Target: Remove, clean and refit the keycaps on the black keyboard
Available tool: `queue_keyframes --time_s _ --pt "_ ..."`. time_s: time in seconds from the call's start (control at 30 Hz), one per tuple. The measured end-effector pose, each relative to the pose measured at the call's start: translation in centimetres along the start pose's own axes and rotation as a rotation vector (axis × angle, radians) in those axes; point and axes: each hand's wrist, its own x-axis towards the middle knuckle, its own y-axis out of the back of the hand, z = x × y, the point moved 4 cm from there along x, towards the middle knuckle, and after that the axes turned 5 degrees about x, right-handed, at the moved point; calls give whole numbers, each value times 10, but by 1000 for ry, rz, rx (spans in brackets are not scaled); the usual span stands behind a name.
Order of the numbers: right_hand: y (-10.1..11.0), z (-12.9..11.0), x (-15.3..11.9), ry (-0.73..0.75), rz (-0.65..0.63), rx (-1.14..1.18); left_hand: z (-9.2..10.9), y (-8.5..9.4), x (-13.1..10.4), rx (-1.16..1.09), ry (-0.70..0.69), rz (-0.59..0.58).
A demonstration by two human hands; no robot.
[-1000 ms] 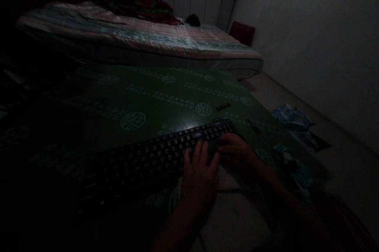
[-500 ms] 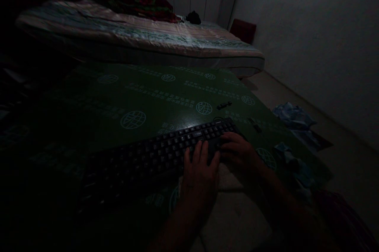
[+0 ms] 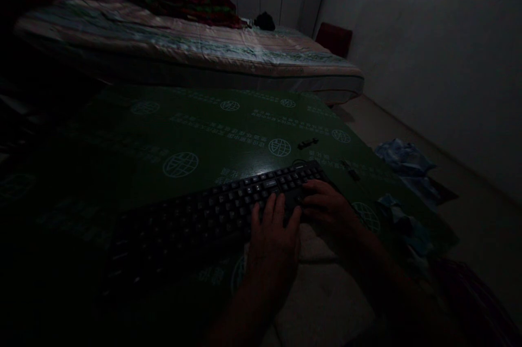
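Head view, and a dim one on my feed: the keyboard (image 3: 207, 216) lies aslant on the desk (image 3: 216, 137), its far end up by the two hands and its near end sinking into shadow at lower left. The left hand (image 3: 273, 241) rests palm down over its nearer long edge, fingers spread and tips on it. Just beside, the right hand (image 3: 326, 206) bends its fingers inward at the keyboard's right end; a dark patch sits between the hands, and I can't tell whether those fingers pinch anything.

I see black, blocky keys in tight rows, a few catching light. The desk is a smooth green sheet with a dull sheen, printed with pale globes and lines of characters. Beyond the keyboard lies a small, slim dark piece (image 3: 308, 143); to its right, a stubby dark block (image 3: 353, 174). Below the hands I make out a pale, seamed surface (image 3: 326, 292). Past the desk stands a bed (image 3: 228, 48) in striped, glossy fabric, with a rumpled red patterned blanket (image 3: 183, 1) on it.
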Motion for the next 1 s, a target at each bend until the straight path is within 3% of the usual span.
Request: queue_keyframes --time_s 0.33,1.0 --pt "3 -3 4 -8 -47 -14 1 -1 2 -3 -2 -7" --pt "1 -7 10 169 -128 -167 0 -1 3 -7 -1 -16"
